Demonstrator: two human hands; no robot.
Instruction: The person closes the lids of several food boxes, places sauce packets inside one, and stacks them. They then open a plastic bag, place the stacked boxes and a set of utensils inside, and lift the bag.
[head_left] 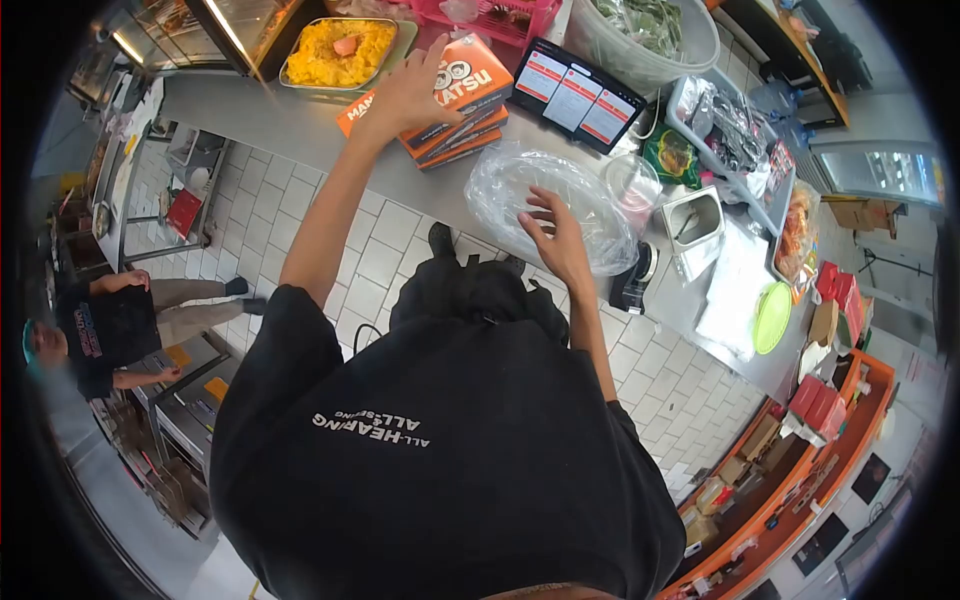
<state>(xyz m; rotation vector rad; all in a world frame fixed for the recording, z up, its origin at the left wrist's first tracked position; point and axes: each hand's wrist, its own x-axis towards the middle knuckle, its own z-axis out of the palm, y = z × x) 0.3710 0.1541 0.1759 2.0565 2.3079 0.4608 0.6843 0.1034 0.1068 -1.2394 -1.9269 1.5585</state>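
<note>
My left hand point(405, 98) lies over the orange boxes point(478, 75) stacked near the counter's back edge, its fingers spread on or just above them; contact is hard to tell. My right hand point(555, 235) is over a clear plastic bag point(505, 190), with fingers apart and nothing held. Behind the bag a tablet point(577, 95) leans with order panels on its screen. A tray of yellow food point(338, 52) is to the left of the boxes.
On the right of the counter point(225, 108) are a metal container point(692, 218), a green lid point(771, 317), a black device point(632, 280) and a grey tray point(715, 135) of packets. A co-worker point(110, 325) stands at far left.
</note>
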